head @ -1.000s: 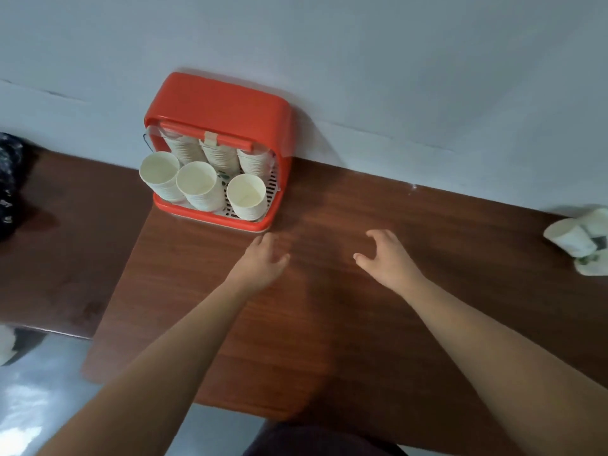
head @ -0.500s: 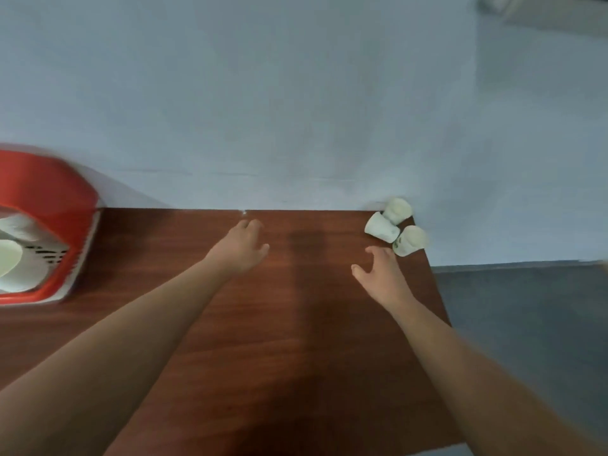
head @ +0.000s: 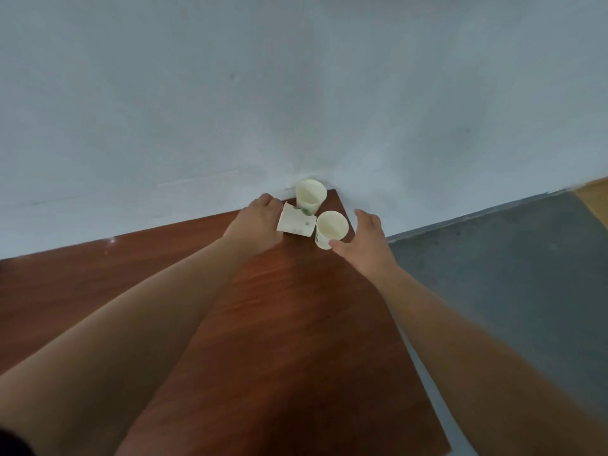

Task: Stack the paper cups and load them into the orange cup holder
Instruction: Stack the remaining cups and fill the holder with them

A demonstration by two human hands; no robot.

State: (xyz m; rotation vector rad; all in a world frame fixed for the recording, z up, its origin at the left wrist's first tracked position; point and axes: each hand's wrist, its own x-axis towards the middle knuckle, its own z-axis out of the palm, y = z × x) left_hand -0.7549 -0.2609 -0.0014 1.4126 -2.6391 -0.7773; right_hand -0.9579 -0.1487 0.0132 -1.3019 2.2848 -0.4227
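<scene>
Three white paper cups sit at the far right corner of the brown table (head: 296, 324). One cup lying on its side (head: 295, 222) touches my left hand (head: 258, 222), whose fingers curl around its left end. An upright cup (head: 309, 195) stands behind it against the wall. A second upright cup (head: 330, 228) stands at the right, and my right hand (head: 363, 240) is spread open around it, thumb near its base, not clearly touching. The orange cup holder is out of view.
A pale blue-grey wall (head: 296, 93) runs along the back of the table. The table's right edge drops to a grey floor (head: 510, 274). The cups stand close to that edge and corner.
The view has swung right, away from the orange holder. Both hands have reached forward to the three cups at the table's far right corner.
</scene>
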